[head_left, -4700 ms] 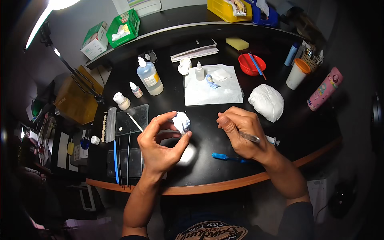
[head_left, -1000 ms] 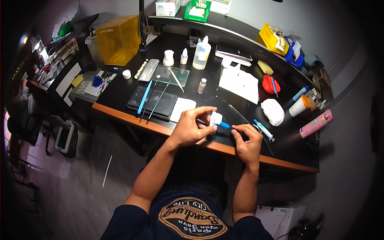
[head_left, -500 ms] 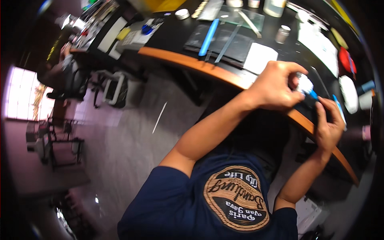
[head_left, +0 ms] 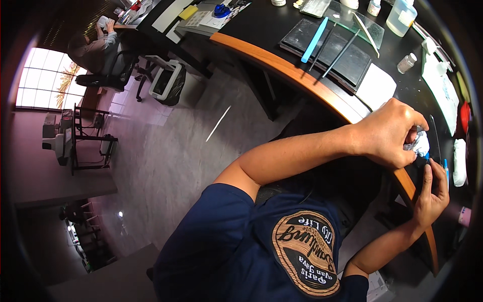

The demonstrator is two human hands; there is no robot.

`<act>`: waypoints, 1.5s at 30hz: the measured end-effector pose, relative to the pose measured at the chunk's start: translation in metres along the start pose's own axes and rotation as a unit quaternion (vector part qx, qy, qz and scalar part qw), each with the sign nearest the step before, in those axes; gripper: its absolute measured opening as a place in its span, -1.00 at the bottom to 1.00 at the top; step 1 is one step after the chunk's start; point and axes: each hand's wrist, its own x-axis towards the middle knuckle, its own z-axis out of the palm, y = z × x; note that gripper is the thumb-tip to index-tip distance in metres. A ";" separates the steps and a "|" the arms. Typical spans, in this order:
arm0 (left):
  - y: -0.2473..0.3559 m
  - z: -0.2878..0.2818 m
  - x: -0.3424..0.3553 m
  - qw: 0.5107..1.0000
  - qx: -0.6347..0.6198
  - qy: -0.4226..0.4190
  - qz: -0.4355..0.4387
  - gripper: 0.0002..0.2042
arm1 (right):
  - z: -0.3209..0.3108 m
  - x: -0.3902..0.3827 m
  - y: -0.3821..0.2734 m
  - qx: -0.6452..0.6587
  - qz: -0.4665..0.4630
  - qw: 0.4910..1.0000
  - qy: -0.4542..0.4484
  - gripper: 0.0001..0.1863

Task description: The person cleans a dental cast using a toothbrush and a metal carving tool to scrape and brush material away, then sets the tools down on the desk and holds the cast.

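Note:
At the right of the head view, over the desk's front edge, my left hand [head_left: 388, 135] grips a small white lumpy piece [head_left: 420, 142] with a clear part on it. My right hand [head_left: 432, 194] pinches a blue toothbrush [head_left: 427, 156], whose head is at the white piece and mostly hidden. A dark thin tool [head_left: 433, 131] and a blue syringe [head_left: 446, 171] lie beside my hands, near a white wrapped bundle [head_left: 459, 161].
The desk [head_left: 251, 48] carries a dark slab with sticks [head_left: 314, 40], a glass plate [head_left: 370, 32] and several bottles [head_left: 402, 17]. At left are a bin [head_left: 168, 85], a cart [head_left: 93, 136] and another person in a chair [head_left: 100, 55], hands raised around a white object.
Since the earliest frame, a blue toothbrush has left the desk for my right hand, replacing a metal tool. The view has swung leftward, shifting desk and hands rightward and revealing more floor and the other person.

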 end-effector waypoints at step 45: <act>0.005 0.014 0.000 0.996 0.011 -0.043 -0.083 -0.47 | 0.007 0.006 0.003 0.041 -0.147 0.984 0.089 -0.87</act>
